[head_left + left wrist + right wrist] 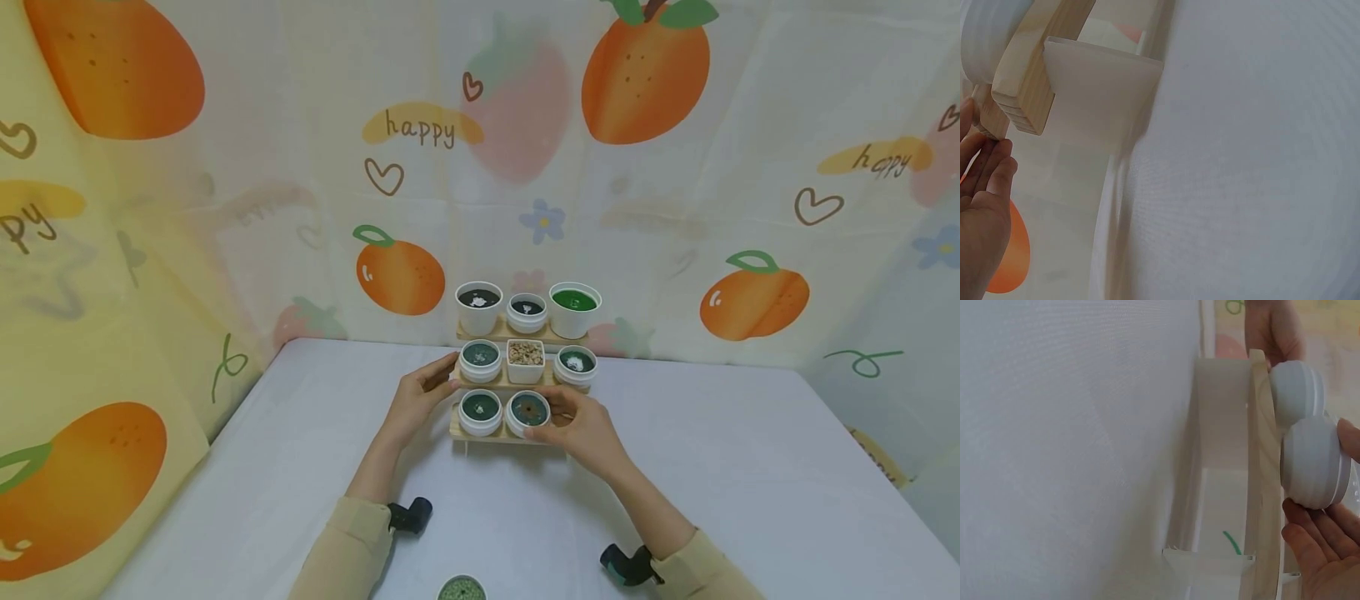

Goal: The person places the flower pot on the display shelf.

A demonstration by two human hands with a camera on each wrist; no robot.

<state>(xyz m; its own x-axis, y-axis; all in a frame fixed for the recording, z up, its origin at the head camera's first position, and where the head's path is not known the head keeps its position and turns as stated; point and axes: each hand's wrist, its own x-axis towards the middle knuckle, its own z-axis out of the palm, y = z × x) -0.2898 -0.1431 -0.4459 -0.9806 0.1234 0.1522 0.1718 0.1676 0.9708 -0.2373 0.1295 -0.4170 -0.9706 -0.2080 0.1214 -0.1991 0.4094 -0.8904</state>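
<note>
A three-step wooden display stand [489, 440] bears small white pots. My left hand [422, 395] holds the left end of its middle step, thumb in front and fingers behind. In the left wrist view the fingertips [1001, 149] lie against the wooden end. My right hand [588, 427] grips the right-hand white pot [528, 410] on the lowest step, a ribbed round pot with a brown patch on its dark surface. The right wrist view shows this pot [1313, 464] between thumb and fingers, beside another ribbed pot [1295, 394].
A white pot with dark green content [480, 408] sits left on the lowest step. On the middle step, a square pot of tan bits [526, 358] stands between two round ones. The top step holds three pots, one bright green [575, 304]. A green-topped pot [462, 589] is at the near edge.
</note>
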